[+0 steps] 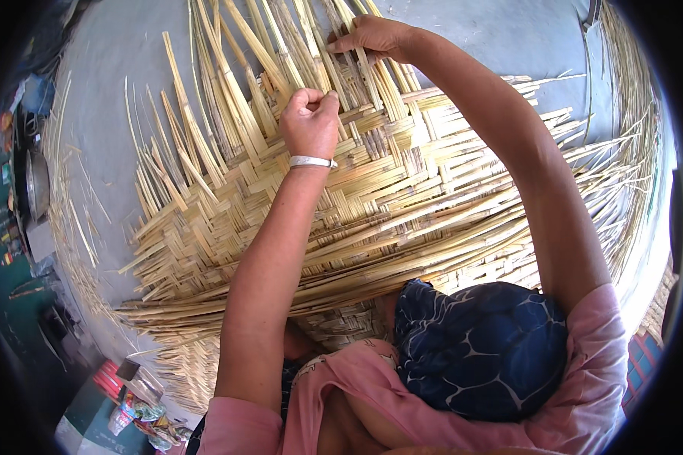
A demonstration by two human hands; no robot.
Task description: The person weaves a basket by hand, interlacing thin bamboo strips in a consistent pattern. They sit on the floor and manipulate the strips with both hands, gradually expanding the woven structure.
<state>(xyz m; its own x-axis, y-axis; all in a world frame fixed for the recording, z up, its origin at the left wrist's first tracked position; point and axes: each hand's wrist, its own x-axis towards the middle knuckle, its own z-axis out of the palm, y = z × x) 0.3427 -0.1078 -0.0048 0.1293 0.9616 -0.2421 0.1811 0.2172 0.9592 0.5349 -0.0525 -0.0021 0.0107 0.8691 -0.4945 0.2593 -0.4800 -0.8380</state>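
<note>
Flat woven mat of pale yellow, split reed-like strips (pixel 243 205) lies before you on a smooth grey floor (pixel 110 129). Weave: flat, glossy bands crossing in stepped diagonal blocks, some strips stained brown; ends ragged on both sides. Long unwoven strips (pixel 235 98) fan out from its far edge, stiff, jointed in places. Narrow, rounded straw-coloured stalks (pixel 432 250) lie crosswise over the near part, bowed by the lens. Your left hand (pixel 309 121) is curled into a fist above the far weave, thumb against the fingers; whether a strip is pinched inside, you cannot tell. Your right hand (pixel 378 36) is closed narrowly about a strip at the far edge. Your left forearm (pixel 269 250) hides mid-mat; your knee, under dark blue, pale-veined cloth (pixel 486 349), covers part of the near edge. Around: loose thin stalks (pixel 631 83) at far right, a round metal pan (pixel 36 182) at left, crumpled colourful packets (pixel 140 413) lower left.
</note>
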